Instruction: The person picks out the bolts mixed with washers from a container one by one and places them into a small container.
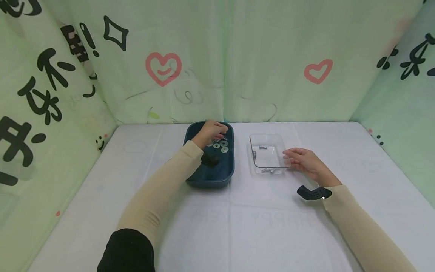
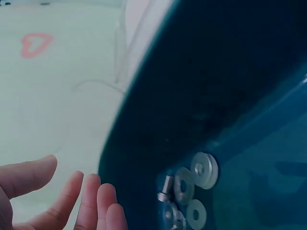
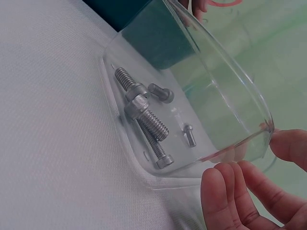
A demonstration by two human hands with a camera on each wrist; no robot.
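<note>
My left hand (image 1: 212,132) reaches over the far end of a dark blue tray (image 1: 227,175). In the left wrist view its thumb and fingers stand apart with nothing between them, right by the tray wall. Below lie flat metal washers (image 2: 205,170) and a small screw (image 2: 166,188). My right hand (image 1: 306,162) holds a clear plastic box (image 1: 268,138) at its right side, thumb at a corner of the rim and fingertips against the wall. Several metal socket-head bolts (image 3: 147,120) of different sizes lie inside the box.
The tray and the box stand side by side on a white cloth-covered table (image 1: 204,234), a narrow gap between them. Behind rises a pale green curtain (image 1: 265,56) printed with hearts, and similar cloth hangs at both sides. Each wrist bears a black camera mount (image 1: 314,193).
</note>
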